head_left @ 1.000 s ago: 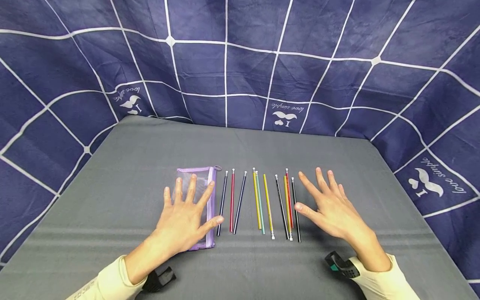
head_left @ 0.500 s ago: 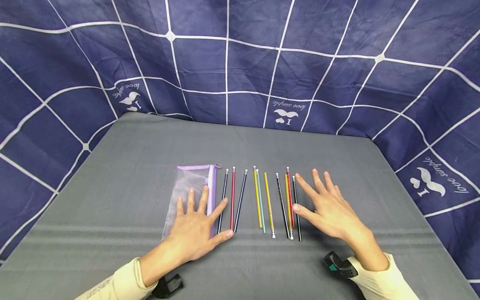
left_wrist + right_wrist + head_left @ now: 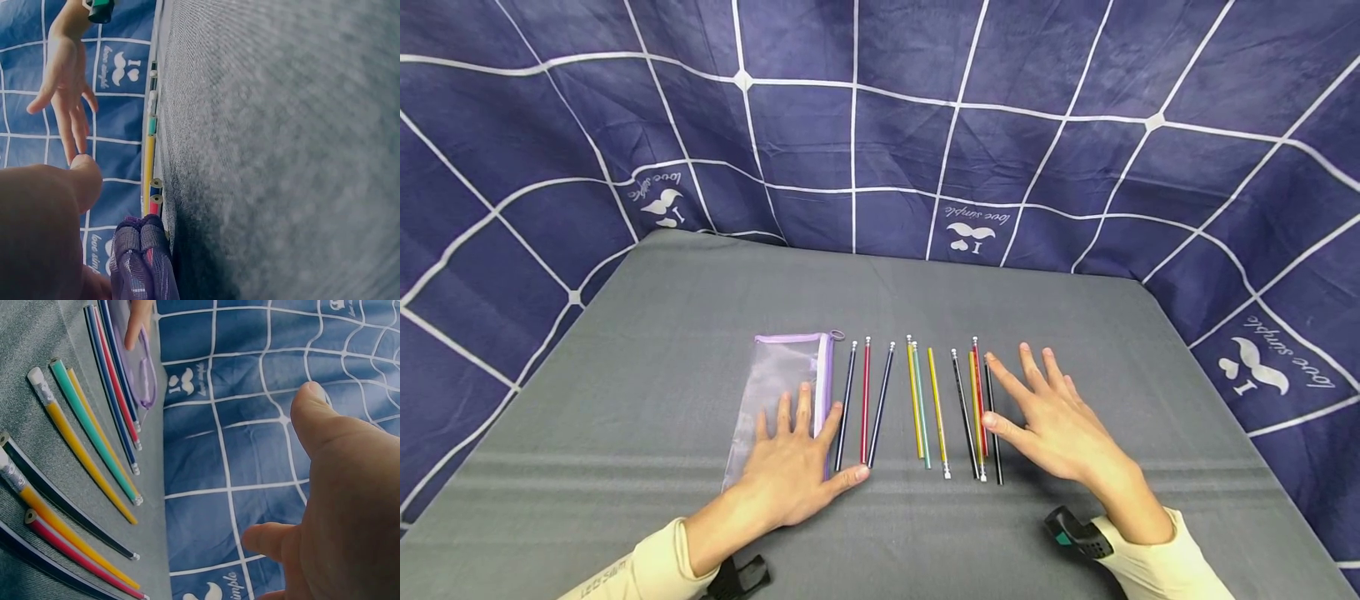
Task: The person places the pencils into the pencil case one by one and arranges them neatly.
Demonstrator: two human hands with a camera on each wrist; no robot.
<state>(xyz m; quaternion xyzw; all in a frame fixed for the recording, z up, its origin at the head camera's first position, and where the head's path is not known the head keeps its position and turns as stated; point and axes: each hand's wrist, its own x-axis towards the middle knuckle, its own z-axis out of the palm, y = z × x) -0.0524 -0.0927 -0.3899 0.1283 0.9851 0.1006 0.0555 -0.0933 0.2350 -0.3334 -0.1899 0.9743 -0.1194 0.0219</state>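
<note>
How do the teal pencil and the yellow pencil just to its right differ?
The teal pencil has its eraser at the far end; the yellow pencil, at the near end. The teal pencil lies close to a second yellow pencil; your yellow pencil lies apart. Both rest on the grey surface.

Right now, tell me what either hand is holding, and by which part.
Nothing is held: the left hand, fingers spread, is over the purple-edged pouch, and the right hand, also spread, is beside the pencils.
</note>
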